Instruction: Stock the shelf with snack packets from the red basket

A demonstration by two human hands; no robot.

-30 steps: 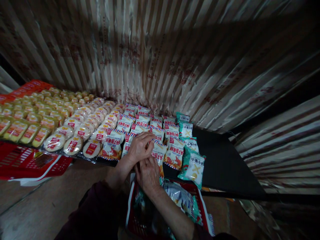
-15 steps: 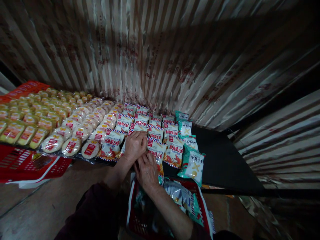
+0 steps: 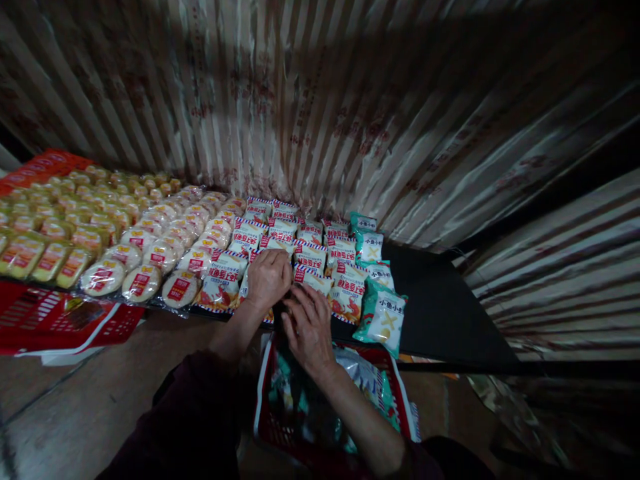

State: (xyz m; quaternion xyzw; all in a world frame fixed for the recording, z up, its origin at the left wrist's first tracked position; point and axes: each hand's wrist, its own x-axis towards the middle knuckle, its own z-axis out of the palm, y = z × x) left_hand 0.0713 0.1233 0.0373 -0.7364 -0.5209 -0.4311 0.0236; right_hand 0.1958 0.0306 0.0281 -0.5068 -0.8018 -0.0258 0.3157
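Rows of white-and-orange snack bags (image 3: 220, 279) with red lettering lie on a black shelf board (image 3: 440, 307). My left hand (image 3: 270, 277) is closed, its fingers curled down at a front-row snack bag (image 3: 244, 291) that it mostly covers. Just to its right, my right hand (image 3: 309, 328) has its fingers apart and extended, resting over the lower part of another snack bag (image 3: 316, 280). Both hands' fingertips are partly hidden. Beyond the right hand stands a column of teal snack bags (image 3: 384, 317).
Below my hands is a red basket (image 3: 263, 393) holding teal and silver packets (image 3: 363, 373). To the left lie round wrapped crackers (image 3: 143, 283) and yellow wrapped cakes (image 3: 20, 257). Another red basket (image 3: 120, 327) sits under them. Striped sheeting (image 3: 310, 100) hangs behind the shelf.
My right hand has moved up a little and its fingers have spread. My left hand stays at about the same bag. The whole view has shifted slightly.
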